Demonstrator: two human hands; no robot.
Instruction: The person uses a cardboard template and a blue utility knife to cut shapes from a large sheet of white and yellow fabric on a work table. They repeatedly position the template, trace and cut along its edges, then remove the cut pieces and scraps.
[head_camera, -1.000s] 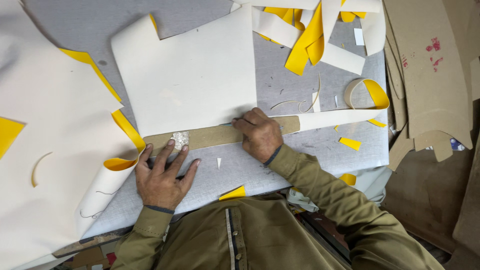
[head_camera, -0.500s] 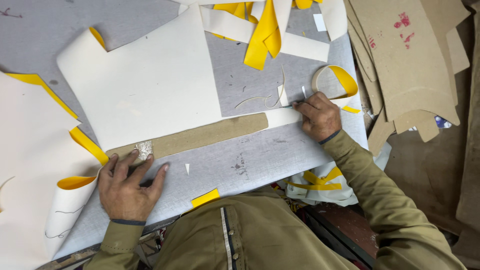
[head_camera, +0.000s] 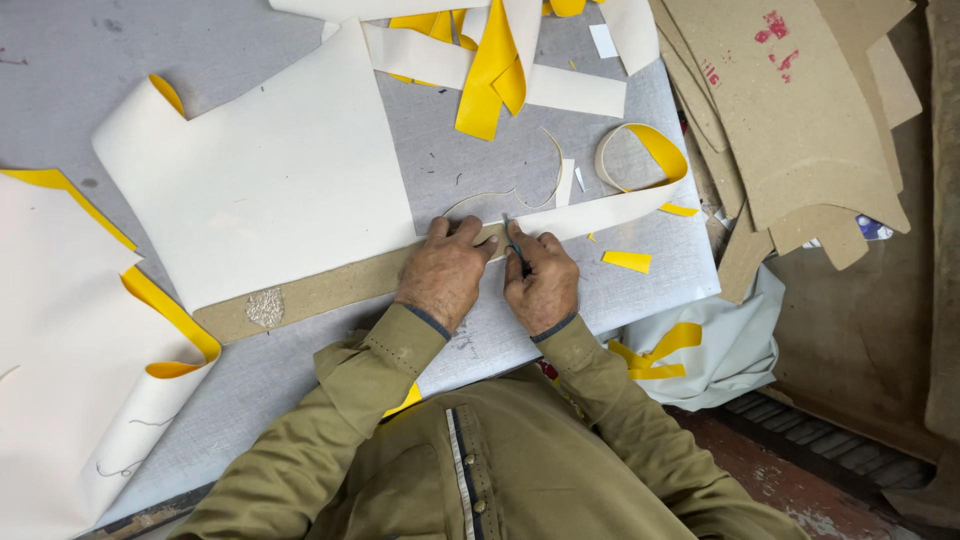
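- Template (head_camera: 330, 288) long axis runs left-low to right-high on surface (head_camera: 600, 290), along sheet (head_camera: 260, 190) edge.
- Left hand (head_camera: 443, 272) flat, fingers spread, pressing template.
- Right hand (head_camera: 541, 280) grip pinched around blade (head_camera: 512, 238) at template's right end.

Olive-green buttoned shirt, long sleeves (head_camera: 385, 365) with stitched cuffs.

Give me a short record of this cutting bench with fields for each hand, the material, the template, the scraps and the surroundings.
Left hand: pressed flat on the long brown cardboard strip
Right hand: grips a thin blade tool at the strip's end
Sheet: cream, yellow underside, lying along the strip's far edge
Cut strip: cream, curling into a loop on the right
Scraps: yellow and cream offcuts at the far edge
Table: grey, scratched
Cardboard patterns: stacked at right
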